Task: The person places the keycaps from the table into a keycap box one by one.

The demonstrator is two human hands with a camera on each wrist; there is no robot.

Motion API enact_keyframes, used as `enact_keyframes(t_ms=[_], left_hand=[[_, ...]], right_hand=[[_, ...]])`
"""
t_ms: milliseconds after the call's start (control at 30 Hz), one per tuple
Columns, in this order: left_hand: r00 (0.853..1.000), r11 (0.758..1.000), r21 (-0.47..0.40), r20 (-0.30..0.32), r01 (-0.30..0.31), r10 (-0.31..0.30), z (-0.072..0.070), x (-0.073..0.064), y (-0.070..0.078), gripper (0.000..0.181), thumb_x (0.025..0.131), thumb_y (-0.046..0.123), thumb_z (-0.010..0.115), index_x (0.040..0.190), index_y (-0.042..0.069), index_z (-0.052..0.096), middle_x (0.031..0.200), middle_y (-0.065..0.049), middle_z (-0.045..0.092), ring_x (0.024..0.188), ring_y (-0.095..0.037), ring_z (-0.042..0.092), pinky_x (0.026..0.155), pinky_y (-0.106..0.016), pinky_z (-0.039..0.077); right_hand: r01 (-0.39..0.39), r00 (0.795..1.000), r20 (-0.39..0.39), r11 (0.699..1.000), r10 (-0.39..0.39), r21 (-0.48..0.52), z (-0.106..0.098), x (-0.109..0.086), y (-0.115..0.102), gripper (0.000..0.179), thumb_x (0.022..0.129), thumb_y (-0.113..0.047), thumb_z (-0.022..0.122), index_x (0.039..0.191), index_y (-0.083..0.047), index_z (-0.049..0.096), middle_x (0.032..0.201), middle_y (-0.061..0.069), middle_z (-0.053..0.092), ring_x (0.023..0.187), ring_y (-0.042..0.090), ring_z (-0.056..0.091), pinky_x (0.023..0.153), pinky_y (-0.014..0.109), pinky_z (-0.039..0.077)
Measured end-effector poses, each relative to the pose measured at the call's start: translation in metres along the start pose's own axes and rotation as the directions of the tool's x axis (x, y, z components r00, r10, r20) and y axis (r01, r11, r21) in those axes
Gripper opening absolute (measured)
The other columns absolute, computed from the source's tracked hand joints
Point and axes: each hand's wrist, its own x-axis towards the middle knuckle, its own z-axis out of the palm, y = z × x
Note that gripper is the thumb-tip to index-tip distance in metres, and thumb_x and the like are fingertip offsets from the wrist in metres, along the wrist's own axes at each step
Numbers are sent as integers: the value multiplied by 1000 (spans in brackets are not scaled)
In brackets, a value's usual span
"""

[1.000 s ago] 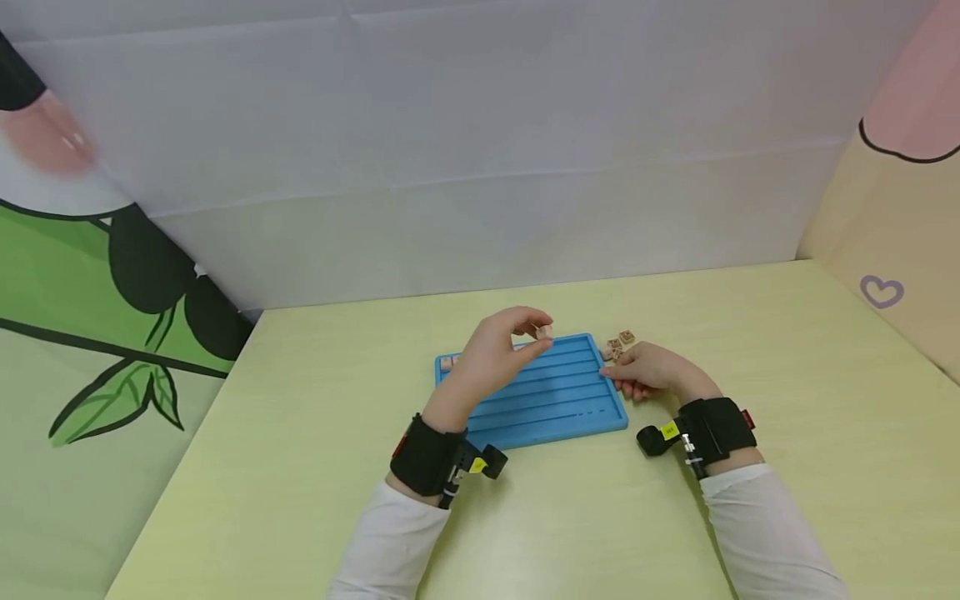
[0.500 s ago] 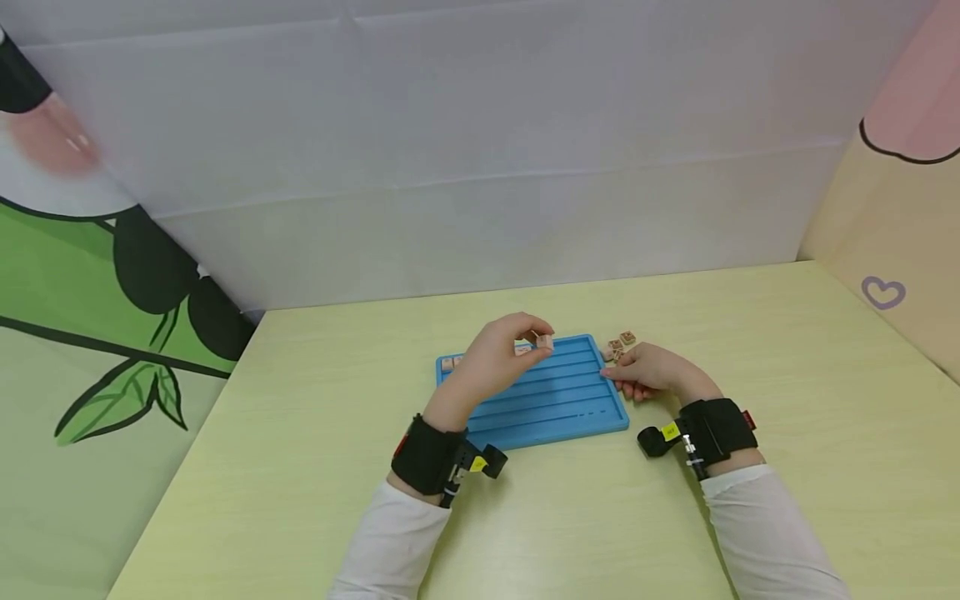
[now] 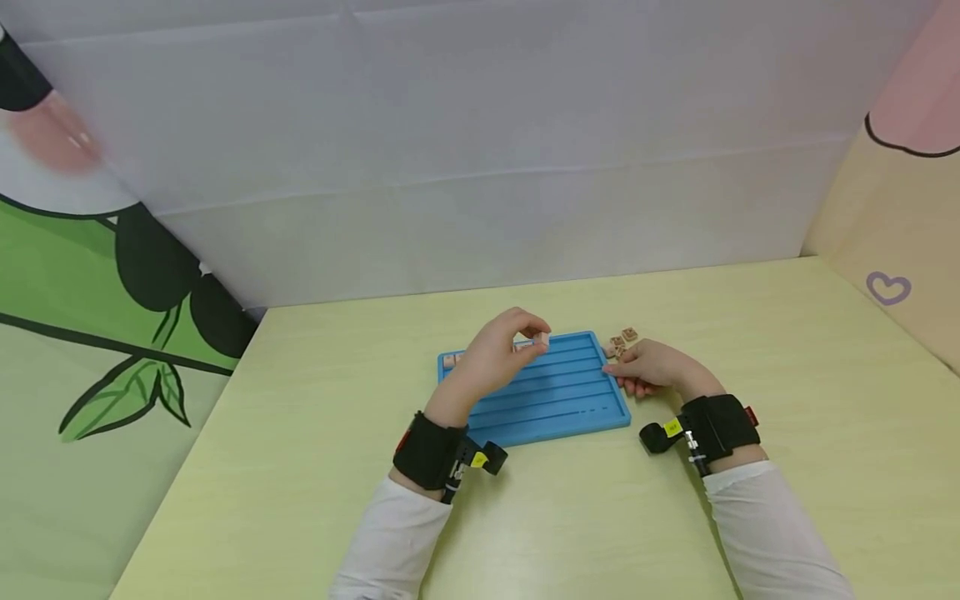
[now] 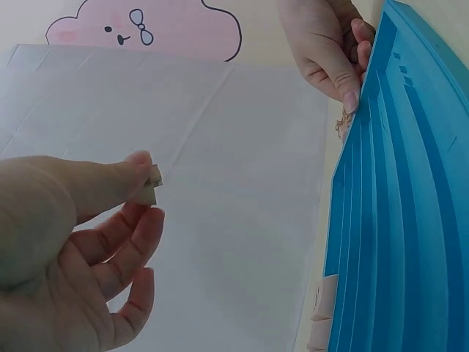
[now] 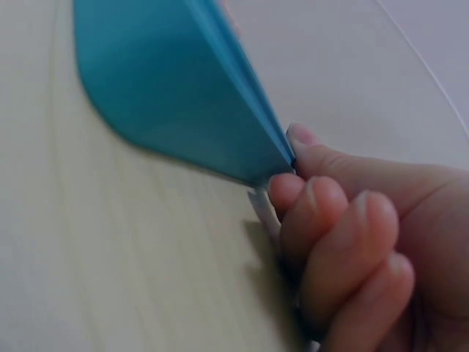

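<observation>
Between thumb and fingertips, my left hand pinches a small pale wooden block, held above the far part of a blue ridged tray. Dark marks show on one side of the block in the left wrist view. My right hand grips the tray's right edge, thumb on top of the rim and index finger against its underside, as the right wrist view shows. Several pale blocks stand in the tray's far row, partly hidden behind my left hand in the head view.
Several loose wooden blocks with marked faces lie on the table just beyond my right hand, beside the tray's right edge. A white sheet hangs along the table's far edge, and printed panels stand at both sides.
The block in my left hand has dipped slightly and turned a little between the fingers. My right hand keeps its hold on the tray's edge.
</observation>
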Motion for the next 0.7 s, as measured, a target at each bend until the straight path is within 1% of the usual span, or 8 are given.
enact_keyframes(t_ms=[133,267,367,533,600,700], left_hand=[[999,1000,11,-37,8,-8,0,0,-3,26,95,16,57,119,5,59,113,-9,57,106,-24,53,93,-40,45],[998,999,24,-60,27,-26,2,1,-5,26,95,18,57,119,6,59,112,-7,58,105,-20,52,92,-36,44],[997,999,29,-71,38,-36,3,0,-6,27,95,17,58,119,5,60,113,-7,59,105,-22,53,92,-37,44],[997,996,57,-45,68,-65,4,0,-10,28,94,17,59,120,6,60,116,-8,61,106,-22,57,95,-38,44],[997,995,75,-26,71,-69,3,4,-12,27,94,17,59,119,7,60,116,-7,61,105,-21,58,96,-37,44],[997,991,105,7,80,-81,0,13,-14,24,95,17,58,116,6,61,113,-8,62,103,-20,59,96,-36,44]], right_hand=[[6,1000,4,1000,-6,-12,-1,0,-1,38,97,-28,54,64,-10,59,53,-6,51,46,5,46,47,20,37],[1,1000,-3,1000,-1,-10,0,0,0,38,97,-27,54,64,-10,59,53,-6,51,46,4,46,47,20,36],[-18,1000,6,1000,18,25,3,2,1,38,97,-27,54,64,-9,59,52,-6,51,45,5,45,47,19,36],[-43,999,14,997,42,61,7,5,5,38,97,-27,54,64,-10,59,51,-6,51,45,5,44,46,19,36],[-36,999,3,998,36,55,7,6,6,38,97,-27,53,64,-10,59,51,-6,51,44,5,44,46,19,36],[-29,1000,-6,998,29,52,5,7,6,38,97,-27,53,64,-10,59,51,-6,50,44,5,44,46,19,36]])
